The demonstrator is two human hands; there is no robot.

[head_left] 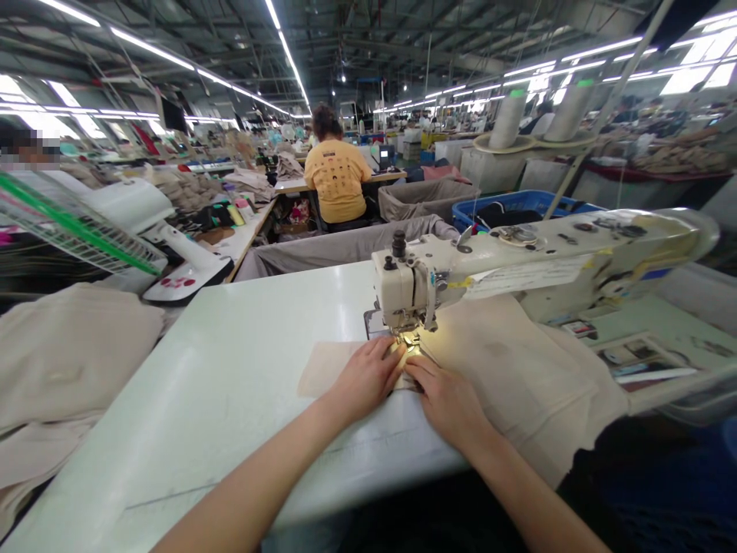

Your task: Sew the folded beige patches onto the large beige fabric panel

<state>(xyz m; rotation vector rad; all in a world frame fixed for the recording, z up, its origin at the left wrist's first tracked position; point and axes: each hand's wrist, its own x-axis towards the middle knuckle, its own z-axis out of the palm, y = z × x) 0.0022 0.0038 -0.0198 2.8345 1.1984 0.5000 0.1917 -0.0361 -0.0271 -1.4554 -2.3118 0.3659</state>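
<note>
Beige fabric point(518, 369) lies under the head of a white sewing machine point(403, 288), spreading to the right and over the table's front edge. A smaller flap of it shows left of the needle area. My left hand point(371, 372) rests on the cloth just left of the lit presser foot point(410, 342), fingers pressed together at the cloth. Close beside it on the right, my right hand point(446, 392) pinches the fabric edge in front of the foot. The fingertips of both hands nearly meet, and the needle itself is too small to make out.
The pale table point(230, 369) extends left. Piled beige cloth point(69, 361) and a white fan point(184, 265) stand at the left. Beyond are grey cloth bins point(339, 244), a blue basket point(518, 201), thread cones point(507, 121) and a seated person point(337, 177).
</note>
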